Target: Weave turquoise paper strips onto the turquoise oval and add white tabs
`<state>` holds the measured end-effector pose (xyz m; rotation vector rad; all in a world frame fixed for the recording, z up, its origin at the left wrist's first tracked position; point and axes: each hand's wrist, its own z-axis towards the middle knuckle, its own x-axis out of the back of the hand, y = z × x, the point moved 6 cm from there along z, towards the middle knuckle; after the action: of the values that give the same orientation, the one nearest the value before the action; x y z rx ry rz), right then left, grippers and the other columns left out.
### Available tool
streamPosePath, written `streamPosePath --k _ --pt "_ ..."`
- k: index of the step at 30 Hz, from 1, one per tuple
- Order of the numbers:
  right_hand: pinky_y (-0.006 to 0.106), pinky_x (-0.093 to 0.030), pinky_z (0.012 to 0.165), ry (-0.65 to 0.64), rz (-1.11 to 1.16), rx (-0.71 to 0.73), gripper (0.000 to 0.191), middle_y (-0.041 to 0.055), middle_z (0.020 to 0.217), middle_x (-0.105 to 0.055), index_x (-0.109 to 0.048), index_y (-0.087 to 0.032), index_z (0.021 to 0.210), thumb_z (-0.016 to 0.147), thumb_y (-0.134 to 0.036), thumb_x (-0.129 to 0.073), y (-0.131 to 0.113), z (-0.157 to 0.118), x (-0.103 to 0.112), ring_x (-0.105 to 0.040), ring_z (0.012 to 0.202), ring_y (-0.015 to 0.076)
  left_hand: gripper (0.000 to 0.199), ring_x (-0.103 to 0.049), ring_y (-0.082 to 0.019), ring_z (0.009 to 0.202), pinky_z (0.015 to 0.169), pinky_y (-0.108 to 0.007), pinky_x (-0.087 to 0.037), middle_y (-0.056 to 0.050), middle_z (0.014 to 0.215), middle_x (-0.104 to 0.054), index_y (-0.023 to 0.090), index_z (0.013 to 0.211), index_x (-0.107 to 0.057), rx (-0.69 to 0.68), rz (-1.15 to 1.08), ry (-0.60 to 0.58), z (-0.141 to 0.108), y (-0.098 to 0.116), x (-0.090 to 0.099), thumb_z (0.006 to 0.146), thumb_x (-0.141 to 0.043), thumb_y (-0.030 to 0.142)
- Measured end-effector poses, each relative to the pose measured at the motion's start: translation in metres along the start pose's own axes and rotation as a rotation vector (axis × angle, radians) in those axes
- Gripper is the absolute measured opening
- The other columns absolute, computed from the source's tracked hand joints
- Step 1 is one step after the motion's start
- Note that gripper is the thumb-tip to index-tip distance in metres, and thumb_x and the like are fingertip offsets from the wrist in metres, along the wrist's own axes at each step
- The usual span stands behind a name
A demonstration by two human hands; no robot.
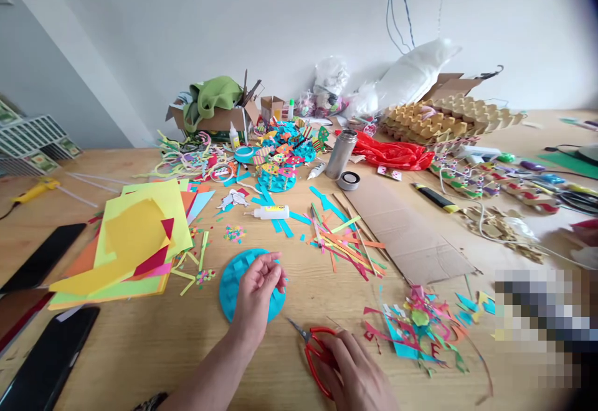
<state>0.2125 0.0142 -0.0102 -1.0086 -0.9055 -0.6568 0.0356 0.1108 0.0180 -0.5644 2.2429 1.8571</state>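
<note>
My left hand point(261, 286) is over the right part of a round blue disc point(230, 283) with raised blue paper pieces. Its fingers are curled together, and whatever they pinch is too small to make out. Red-handled scissors point(309, 361) lie low on the wooden table, right of the disc, blades pointing up and left. My right hand point(352, 370) has its fingers on their handles. Above the disc, a white glue bottle point(271, 212) lies on its side among blue paper strips point(280, 225). Small confetti-like paper bits point(234, 233) are scattered nearby.
Coloured paper sheets point(140, 236) and two black phones point(51, 361) are at left. Paper strips point(348, 246), cardboard point(402, 230) and scraps point(420, 324) cover the right side. Further back stand a decorated blue model point(280, 162), a metal flask point(342, 154) and egg trays point(420, 124).
</note>
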Motion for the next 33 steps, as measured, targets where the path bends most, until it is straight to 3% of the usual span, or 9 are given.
streamPosePath --k 6,9,13,17,22,25,27,30,33 --pt "0.026 -0.053 0.067 -0.053 0.088 -0.098 0.017 0.0023 0.090 -0.063 -0.055 -0.027 0.108 0.092 -0.026 -0.054 -0.001 -0.001 0.002 -0.064 0.079 0.0180 0.035 -0.056 -0.011 0.063 0.057 -0.023 -0.045 0.001 0.071 -0.060 0.015 0.099 -0.065 0.034 -0.037 -0.014 0.002 -0.004 -0.003 0.072 -0.075 0.035" --pt "0.025 -0.052 0.068 -0.018 0.132 -0.131 0.017 0.0024 0.092 -0.062 -0.054 -0.027 0.110 0.094 -0.025 -0.050 0.005 0.003 0.012 -0.063 0.079 0.0166 0.036 -0.056 -0.012 0.064 0.057 -0.023 -0.045 0.001 0.071 -0.059 0.015 0.098 -0.065 0.051 -0.044 -0.033 0.002 -0.006 -0.006 0.070 -0.077 0.035" --pt "0.030 -0.051 0.071 0.092 -0.044 -0.103 0.010 0.0035 0.089 -0.061 -0.056 -0.025 0.101 0.092 -0.022 -0.052 0.028 0.010 0.024 -0.061 0.082 0.0201 0.037 -0.056 -0.012 0.064 0.056 -0.023 -0.045 0.000 0.070 -0.060 0.014 0.098 -0.066 0.071 -0.026 -0.050 0.002 -0.007 -0.010 0.070 -0.077 0.036" --pt "0.035 -0.048 0.067 0.108 -0.245 -0.146 0.014 0.0036 0.080 -0.059 -0.053 -0.023 0.080 0.088 -0.012 -0.053 0.052 0.011 0.009 -0.057 0.077 0.0229 0.039 -0.056 -0.013 0.063 0.056 -0.024 -0.044 0.000 0.069 -0.060 0.015 0.098 -0.067 0.062 -0.020 -0.066 0.003 -0.012 -0.012 0.069 -0.078 0.038" --pt "0.035 -0.046 0.068 0.087 -0.312 -0.094 0.022 0.0054 0.079 -0.058 -0.050 -0.022 0.077 0.085 -0.002 -0.045 0.046 0.007 0.000 -0.054 0.074 0.0228 0.038 -0.056 -0.013 0.063 0.056 -0.024 -0.043 -0.001 0.069 -0.060 0.015 0.099 -0.066 0.076 -0.004 -0.101 0.000 -0.018 -0.012 0.071 -0.076 0.039" --pt "0.031 -0.044 0.063 0.102 -0.228 -0.104 0.020 0.0037 0.076 -0.056 -0.047 -0.023 0.078 0.088 -0.006 -0.042 0.046 0.016 0.021 -0.053 0.070 0.0204 0.038 -0.055 -0.013 0.063 0.056 -0.024 -0.043 -0.001 0.069 -0.060 0.015 0.100 -0.066 0.094 -0.008 -0.126 -0.002 -0.015 -0.013 0.072 -0.076 0.039" --pt "0.028 -0.042 0.057 0.146 -0.148 -0.113 0.018 0.0018 0.071 -0.054 -0.045 -0.023 0.076 0.091 -0.014 -0.041 0.056 0.033 0.045 -0.052 0.064 0.0185 0.037 -0.055 -0.013 0.063 0.056 -0.024 -0.043 -0.001 0.069 -0.060 0.016 0.100 -0.066 0.096 -0.014 -0.137 -0.003 -0.013 -0.014 0.073 -0.075 0.039" --pt "0.028 -0.043 0.060 0.155 -0.087 -0.287 0.016 0.0016 0.070 -0.057 -0.046 -0.023 0.078 0.092 -0.020 -0.039 0.099 0.075 0.084 -0.055 0.064 0.0172 0.033 -0.055 -0.013 0.064 0.057 -0.024 -0.043 -0.001 0.069 -0.059 0.016 0.099 -0.066 0.092 -0.022 -0.168 -0.005 -0.015 -0.014 0.075 -0.074 0.038" --pt "0.025 -0.043 0.059 -0.018 -0.184 -0.437 0.015 0.0020 0.071 -0.063 -0.057 -0.019 0.093 0.089 -0.021 -0.042 0.152 0.129 0.103 -0.059 0.065 0.0160 0.032 -0.055 -0.013 0.064 0.057 -0.024 -0.043 -0.001 0.069 -0.059 0.016 0.099 -0.066 0.102 -0.029 -0.210 -0.008 -0.021 -0.014 0.077 -0.072 0.038"
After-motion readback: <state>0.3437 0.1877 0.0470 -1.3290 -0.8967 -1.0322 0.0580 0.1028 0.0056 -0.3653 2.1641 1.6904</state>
